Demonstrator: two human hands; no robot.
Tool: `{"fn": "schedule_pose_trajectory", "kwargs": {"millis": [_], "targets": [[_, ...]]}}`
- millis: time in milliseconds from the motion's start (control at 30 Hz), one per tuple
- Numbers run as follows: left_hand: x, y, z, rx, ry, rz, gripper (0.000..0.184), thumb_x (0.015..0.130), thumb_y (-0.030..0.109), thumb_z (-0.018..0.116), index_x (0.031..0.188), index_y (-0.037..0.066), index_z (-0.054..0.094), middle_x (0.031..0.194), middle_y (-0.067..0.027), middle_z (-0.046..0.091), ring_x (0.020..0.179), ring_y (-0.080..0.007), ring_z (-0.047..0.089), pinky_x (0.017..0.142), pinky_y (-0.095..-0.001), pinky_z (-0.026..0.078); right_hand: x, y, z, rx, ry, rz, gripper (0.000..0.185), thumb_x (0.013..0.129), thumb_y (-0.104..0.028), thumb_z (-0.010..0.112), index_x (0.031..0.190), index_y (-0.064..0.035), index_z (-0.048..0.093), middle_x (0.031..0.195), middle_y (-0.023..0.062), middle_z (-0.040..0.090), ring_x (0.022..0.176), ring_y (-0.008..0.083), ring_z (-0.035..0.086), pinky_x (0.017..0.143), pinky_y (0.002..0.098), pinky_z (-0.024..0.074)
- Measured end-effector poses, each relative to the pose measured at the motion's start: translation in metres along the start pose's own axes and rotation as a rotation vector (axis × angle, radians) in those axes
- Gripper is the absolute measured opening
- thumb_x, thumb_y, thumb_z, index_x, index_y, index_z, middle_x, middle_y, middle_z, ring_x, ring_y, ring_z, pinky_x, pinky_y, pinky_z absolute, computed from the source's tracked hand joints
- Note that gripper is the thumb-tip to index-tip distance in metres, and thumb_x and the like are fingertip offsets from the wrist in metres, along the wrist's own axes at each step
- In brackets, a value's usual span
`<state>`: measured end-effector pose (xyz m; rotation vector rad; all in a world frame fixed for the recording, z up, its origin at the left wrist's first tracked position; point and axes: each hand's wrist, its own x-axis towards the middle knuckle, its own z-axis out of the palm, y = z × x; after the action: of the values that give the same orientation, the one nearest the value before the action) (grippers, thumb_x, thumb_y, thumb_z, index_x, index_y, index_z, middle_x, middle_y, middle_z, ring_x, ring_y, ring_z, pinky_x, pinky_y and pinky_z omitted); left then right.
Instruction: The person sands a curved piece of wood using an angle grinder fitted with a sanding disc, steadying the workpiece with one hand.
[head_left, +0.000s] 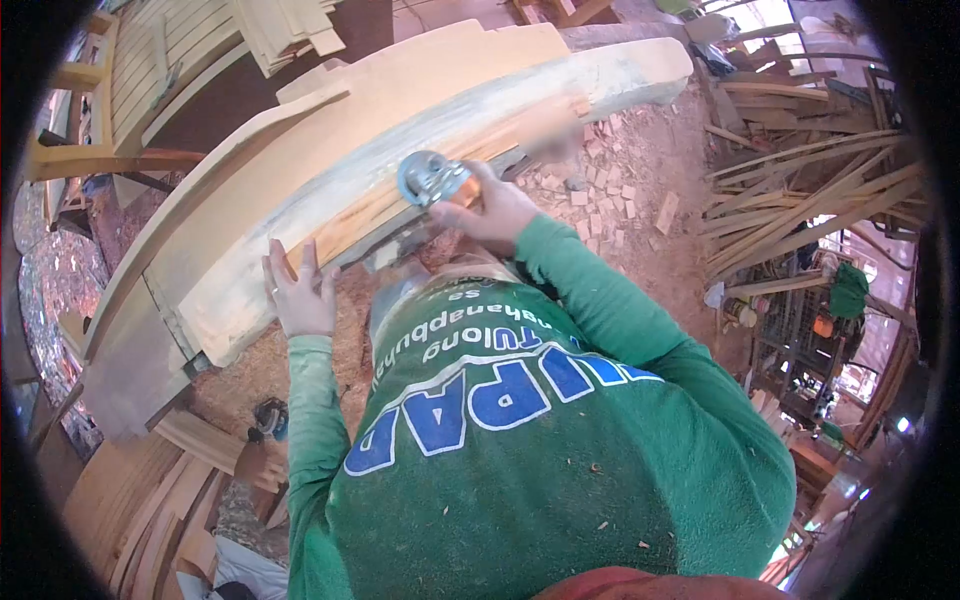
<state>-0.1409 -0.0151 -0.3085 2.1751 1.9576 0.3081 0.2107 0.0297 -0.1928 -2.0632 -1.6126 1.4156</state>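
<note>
My right hand [490, 205] is closed around an angle grinder [463, 188] with an orange body and a round, silvery head. The grinder's head sits over a long curved wooden piece [375, 212], close to its near edge. I cannot tell whether the disc touches the wood. My left hand [303, 298] lies with fingers spread on the near edge of the same piece, left of the grinder. Bare orange-brown wood shows along this edge, with a whitish-grey band [400, 140] behind it.
Wood chips and small offcuts [610, 190] litter the floor beyond my right arm. Long curved strips [800, 200] are piled at the right. Planks [165, 510] lie at the lower left, near a dark tool [270, 415]. Slatted wooden furniture [170, 60] stands at the upper left.
</note>
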Motion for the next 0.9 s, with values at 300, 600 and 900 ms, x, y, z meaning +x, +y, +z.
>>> {"fn": "schedule_pose_trajectory", "kwargs": {"millis": [300,600,900], "targets": [[0.039,0.089,0.026,0.143,-0.310,-0.182,0.057,0.102,0.054,0.060,0.157,0.048,0.048,0.178,-0.0025,0.019,0.161,-0.0503,0.012,0.102,-0.0952,0.008,0.024,0.126,-0.125,0.195,0.262,0.041,0.100,0.087,-0.063,0.077,0.155,0.0008,0.042,0.135,0.0284,0.065,0.127,0.0376,0.065,0.108,0.0428,0.0497],[0.064,0.084,0.011,0.036,-0.372,-0.232,0.057,0.096,0.044,0.069,0.152,0.043,0.057,0.176,-0.0020,0.027,0.159,-0.0523,0.017,0.118,-0.0809,0.018,0.041,0.202,-0.215,0.283,0.278,0.009,0.075,0.094,-0.051,0.077,0.144,-0.0005,0.053,0.127,0.0169,0.069,0.116,0.0239,0.066,0.102,0.0369,0.0513],[0.052,0.082,0.031,0.147,-0.201,-0.185,0.051,0.100,0.059,0.058,0.151,0.049,0.055,0.177,0.0062,0.023,0.162,-0.0381,0.018,0.113,-0.0885,0.005,0.051,0.157,-0.160,0.201,0.186,-0.109,0.070,0.096,-0.050,0.075,0.141,-0.0001,0.056,0.126,0.0151,0.069,0.118,0.0226,0.065,0.103,0.0360,0.0492]]}}
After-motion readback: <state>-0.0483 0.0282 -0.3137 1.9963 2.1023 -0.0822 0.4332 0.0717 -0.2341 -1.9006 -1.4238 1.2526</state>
